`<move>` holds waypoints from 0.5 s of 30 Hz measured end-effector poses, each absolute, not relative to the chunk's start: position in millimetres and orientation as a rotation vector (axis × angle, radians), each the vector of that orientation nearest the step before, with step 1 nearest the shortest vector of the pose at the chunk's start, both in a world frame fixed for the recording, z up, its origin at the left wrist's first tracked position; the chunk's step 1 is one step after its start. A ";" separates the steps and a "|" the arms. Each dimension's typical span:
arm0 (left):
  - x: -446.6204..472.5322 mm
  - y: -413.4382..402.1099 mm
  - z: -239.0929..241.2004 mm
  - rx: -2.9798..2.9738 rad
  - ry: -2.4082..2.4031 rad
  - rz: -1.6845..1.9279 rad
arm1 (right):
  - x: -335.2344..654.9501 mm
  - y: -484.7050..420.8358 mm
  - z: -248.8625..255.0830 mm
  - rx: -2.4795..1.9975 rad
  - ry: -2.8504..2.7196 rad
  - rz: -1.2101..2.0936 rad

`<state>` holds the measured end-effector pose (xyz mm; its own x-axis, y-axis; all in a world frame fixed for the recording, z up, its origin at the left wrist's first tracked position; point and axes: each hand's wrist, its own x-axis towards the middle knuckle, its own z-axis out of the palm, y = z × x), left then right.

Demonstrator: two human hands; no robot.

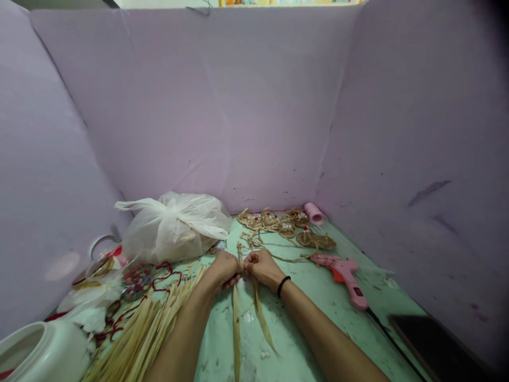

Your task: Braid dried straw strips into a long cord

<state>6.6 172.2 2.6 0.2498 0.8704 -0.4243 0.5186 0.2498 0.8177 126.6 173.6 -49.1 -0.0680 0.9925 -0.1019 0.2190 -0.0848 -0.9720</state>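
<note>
Near the middle of the green table my left hand (227, 269) and my right hand (262, 266) are close together, fingers pinched on a braid of dried plant fibre (240, 252). Loose strips hang toward me: one straight strip (236, 334) below my left hand, and a curved strip (261, 315) below my right. A length of twisted cord (274, 251) lies beyond my hands. The exact grip at the fingertips is too small to make out. A dark band circles my right wrist.
Woven slippers (316, 240) with red and white beads lie at the back, beside a pink thread spool (314, 214). A pink glue gun (345, 276) and a dark flat object (433, 345) are right. Left are a tied plastic bag (178, 228), dried strips (159, 323) and a white container (51, 350).
</note>
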 end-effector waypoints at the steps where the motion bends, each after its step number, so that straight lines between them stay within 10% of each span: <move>1: 5.8 172.6 1.0 1.416 1.367 0.420 | 127.4 174.3 -50.9 -1.393 -1.414 1.217; 15: 17.4 175.4 -11.1 1.458 1.510 0.571 | 133.6 156.5 -1.2 -1.865 -1.858 0.713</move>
